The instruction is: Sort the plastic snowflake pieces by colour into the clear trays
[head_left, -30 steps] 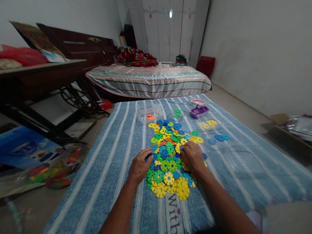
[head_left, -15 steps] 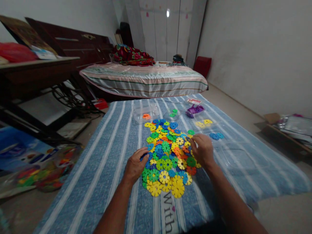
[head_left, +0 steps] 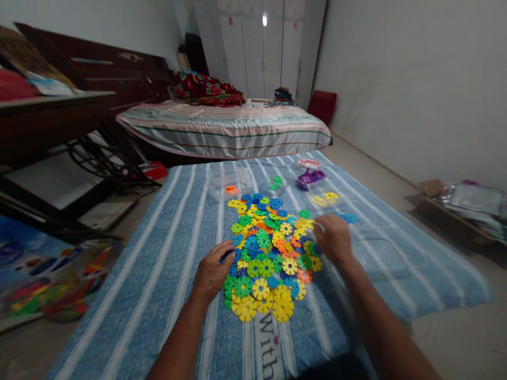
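Observation:
A heap of flat, notched plastic snowflake discs (head_left: 266, 267) in yellow, green, blue and orange is spread over the striped cloth. At its left edge is my left hand (head_left: 212, 270), with a dark blue snowflake disc (head_left: 226, 257) between thumb and fingers. My right hand (head_left: 335, 238) is at the right edge of the heap, its fingers pinched together beside some yellow discs. What those fingers hold, if anything, is too blurred to make out.
Beyond the heap, clear containers hold orange discs (head_left: 231, 189), green discs (head_left: 276, 183), purple discs (head_left: 310, 178) and yellow discs (head_left: 325, 198). Blue discs (head_left: 350, 218) lie behind my right hand. A clear lid (head_left: 380, 253) rests to the right. A bed (head_left: 229, 132) stands farther back.
My right hand has drawn away to the right from the discs it was over. The left hand stays at the heap's left edge with the dark blue disc. The view has shifted slightly.

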